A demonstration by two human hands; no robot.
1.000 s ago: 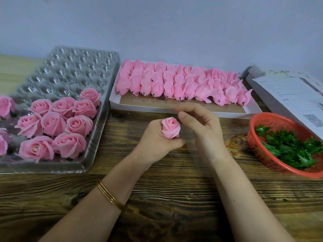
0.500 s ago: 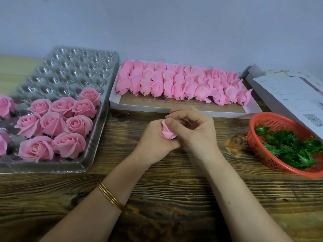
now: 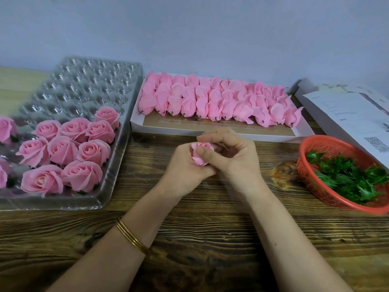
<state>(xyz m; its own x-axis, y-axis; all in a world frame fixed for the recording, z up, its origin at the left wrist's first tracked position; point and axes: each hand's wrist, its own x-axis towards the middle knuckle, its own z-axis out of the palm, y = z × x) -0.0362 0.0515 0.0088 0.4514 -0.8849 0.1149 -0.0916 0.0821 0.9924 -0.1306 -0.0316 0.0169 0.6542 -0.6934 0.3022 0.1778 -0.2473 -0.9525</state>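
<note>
The left hand is wrapped round the base of one pink rose head, held just above the tabletop, in front of the white box. The right hand is closed over it, thumb laid across the front petals and curled fingers behind, so both hands are clamped on the same flower.

The step looks like shaping the bud into an open bloom. To do it well, the left hand should grip only the base, lightly, so the core is not crushed. The right thumb should roll one outer petal outward at a time, turning the flower a little between petals so that it opens evenly. These petals look thin and likely to tear, so a stroke from root to tip suits them better than a pull at the edge.

Count:
- One rose is in hand.
- The clear plastic tray holds nine whole finished roses, plus two cut off by the left edge.
- The unshaped heads in the box overlap in about three rows, too tightly to count.
- One orange basket holds green leaf pieces, too tangled to count.
</note>
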